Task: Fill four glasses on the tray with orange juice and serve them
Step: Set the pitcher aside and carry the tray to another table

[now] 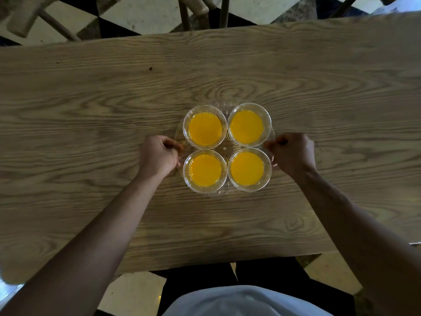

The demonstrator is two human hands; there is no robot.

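A clear round tray (224, 148) sits on the wooden table, near its middle. Several clear glasses stand on it in a square, each holding orange juice: far left (205, 128), far right (247, 127), near left (205, 170), near right (247, 169). My left hand (159, 156) is closed on the tray's left edge. My right hand (292, 153) is closed on its right edge. Whether the tray rests on the table or is lifted off it cannot be told.
The wooden table (114, 99) spreads wide around the tray. Wooden chair parts (193, 10) stand beyond its far edge over a black-and-white tiled floor (141, 17). My legs and white shirt (246, 302) are at the near edge.
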